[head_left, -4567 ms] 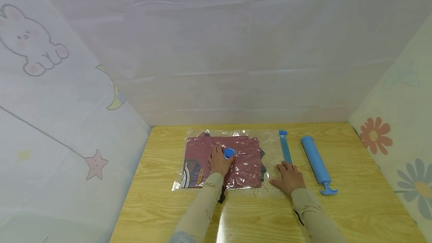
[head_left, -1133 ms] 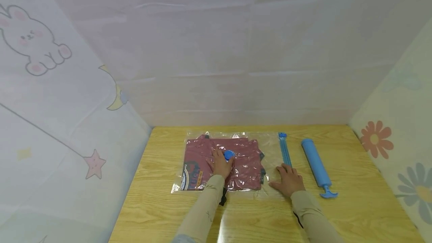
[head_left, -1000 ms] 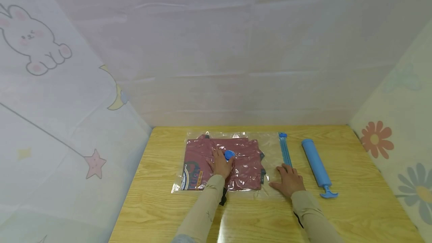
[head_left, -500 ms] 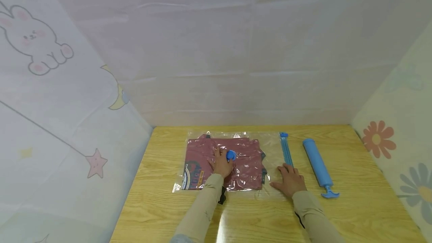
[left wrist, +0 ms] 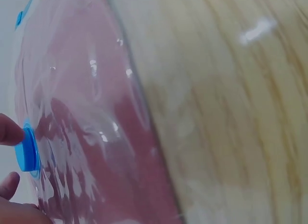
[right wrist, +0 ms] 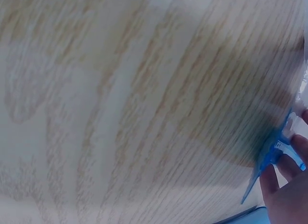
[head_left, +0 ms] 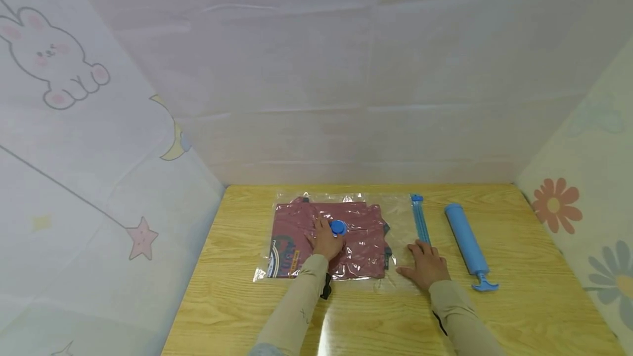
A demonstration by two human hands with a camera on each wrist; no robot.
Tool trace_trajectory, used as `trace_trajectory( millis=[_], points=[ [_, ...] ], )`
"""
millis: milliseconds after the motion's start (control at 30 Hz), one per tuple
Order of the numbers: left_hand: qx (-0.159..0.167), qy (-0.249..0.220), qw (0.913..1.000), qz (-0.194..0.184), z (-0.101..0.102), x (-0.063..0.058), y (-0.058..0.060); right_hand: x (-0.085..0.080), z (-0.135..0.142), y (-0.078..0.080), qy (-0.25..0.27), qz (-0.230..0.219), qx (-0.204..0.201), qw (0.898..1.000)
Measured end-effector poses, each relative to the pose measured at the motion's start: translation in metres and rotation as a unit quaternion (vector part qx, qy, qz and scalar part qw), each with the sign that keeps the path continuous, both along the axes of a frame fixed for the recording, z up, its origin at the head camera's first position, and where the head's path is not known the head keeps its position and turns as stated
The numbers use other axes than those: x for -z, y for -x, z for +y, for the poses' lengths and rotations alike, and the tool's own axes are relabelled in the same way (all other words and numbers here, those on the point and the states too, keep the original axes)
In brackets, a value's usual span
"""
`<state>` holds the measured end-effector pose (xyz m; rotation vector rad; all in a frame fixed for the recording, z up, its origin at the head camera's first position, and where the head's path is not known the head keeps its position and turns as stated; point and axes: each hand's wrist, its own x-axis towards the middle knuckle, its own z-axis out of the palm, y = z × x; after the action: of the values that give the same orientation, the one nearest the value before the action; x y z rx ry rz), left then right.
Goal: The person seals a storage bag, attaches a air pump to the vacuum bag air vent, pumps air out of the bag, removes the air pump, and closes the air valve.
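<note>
A clear vacuum storage bag (head_left: 398, 218) lies flat on the table with a folded dark red garment (head_left: 356, 257) inside. My left hand (head_left: 327, 242) is at the bag's round blue valve cap (head_left: 338, 227). In the left wrist view one fingertip touches the cap (left wrist: 26, 154), while another digit sits apart below it. My right hand (head_left: 426, 265) rests spread on the bag's lower right corner, over the near end of the blue zip strip (head_left: 419, 218). The right wrist view shows its fingertips along the blue strip (right wrist: 269, 154).
A blue hand pump (head_left: 467, 240) lies right of the bag, its T-handle toward the near side. The wooden table (head_left: 222, 301) ends at a pale fabric wall (head_left: 366, 142) behind, with printed walls on both sides. A black strap piece (head_left: 326, 287) shows beside the left wrist.
My left fingers have shifted around the blue cap, which looked tilted half a second ago and now appears flatter. My right hand, the bag and the pump stay in place.
</note>
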<state>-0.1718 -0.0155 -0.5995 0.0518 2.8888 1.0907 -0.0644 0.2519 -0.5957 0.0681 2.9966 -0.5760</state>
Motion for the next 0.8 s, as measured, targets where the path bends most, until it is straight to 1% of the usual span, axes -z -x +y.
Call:
trace_trajectory(
  millis=[33, 133, 300, 433, 533, 633, 800],
  points=[
    [-0.004, -0.004, 1.0, 0.0, 0.0007, -0.0005, 0.0, 0.0007, 0.0003, 0.0001, 0.0, -0.001, 0.001, 1.0],
    [-0.014, 0.009, 0.9999, 0.002, 0.0028, 0.0003, -0.0003, 0.0019, 0.001, 0.0005, -0.002, -0.001, 0.0, 1.0],
    [-0.033, 0.053, 0.9979, 0.018, 0.0063, 0.005, -0.001, 0.0002, 0.0003, 0.0012, -0.002, -0.003, -0.001, 1.0],
    [-0.037, 0.057, 0.9976, 0.014, 0.0056, 0.005, -0.0003, -0.0031, -0.002, 0.0018, 0.001, -0.006, 0.002, 1.0],
    [-0.033, 0.055, 0.9979, 0.004, 0.0046, 0.0038, 0.0004, -0.0053, -0.003, 0.0016, 0.0, -0.006, 0.002, 1.0],
    [-0.027, 0.055, 0.9981, 0.002, 0.0037, 0.0023, 0.0004, -0.0058, -0.0035, 0.0013, 0.001, -0.004, 0.002, 1.0],
    [-0.009, 0.038, 0.9991, 0.013, 0.0019, 0.0003, -0.0019, -0.0026, -0.0028, 0.0001, -0.001, -0.003, 0.004, 1.0]
  ],
)
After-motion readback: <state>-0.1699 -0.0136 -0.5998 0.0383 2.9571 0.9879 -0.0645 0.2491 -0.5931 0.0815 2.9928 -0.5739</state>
